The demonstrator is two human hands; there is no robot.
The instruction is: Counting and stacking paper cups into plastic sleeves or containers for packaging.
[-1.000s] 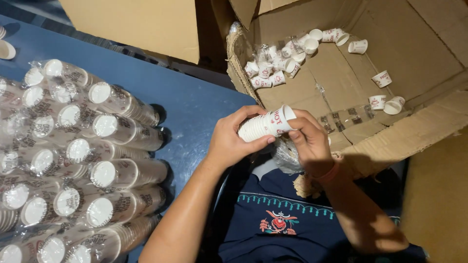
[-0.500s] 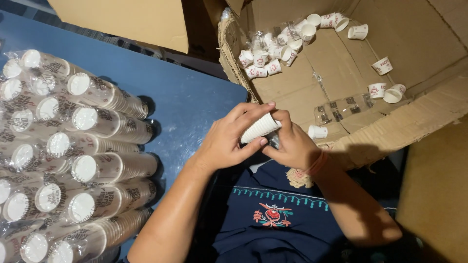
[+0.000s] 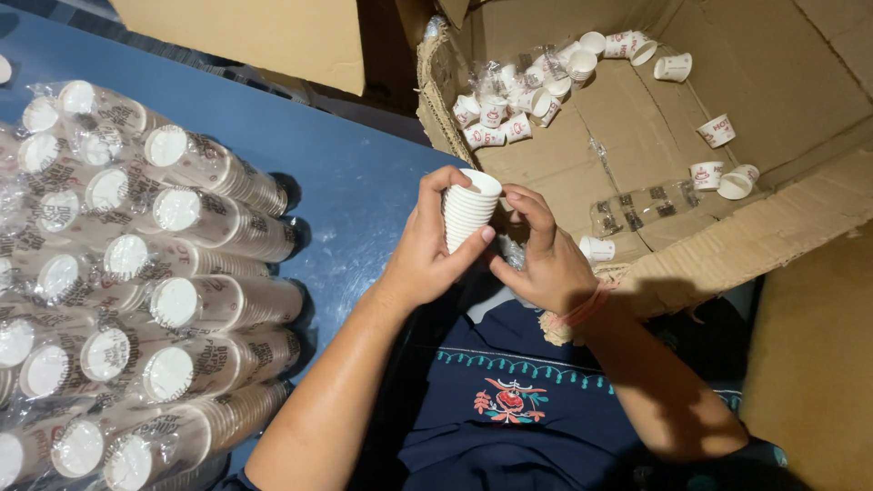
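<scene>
Head view: my left hand grips a stack of cups; my right hand, fingers curled, touches it beside the cardboard box.

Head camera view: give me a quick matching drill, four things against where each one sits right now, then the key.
Things:
1. stack of small white cups
2. wrapped cup sleeves
3. loose small cups
4. empty clear wrapper

Places:
A. lying flat on the cardboard box floor, near the front edge
B. piled in rows on the blue table, at the left of the view
C. held between the left hand and right hand
D. bunched in the box's far left corner

Pairs: 1-C, 2-B, 3-D, 4-A
</scene>
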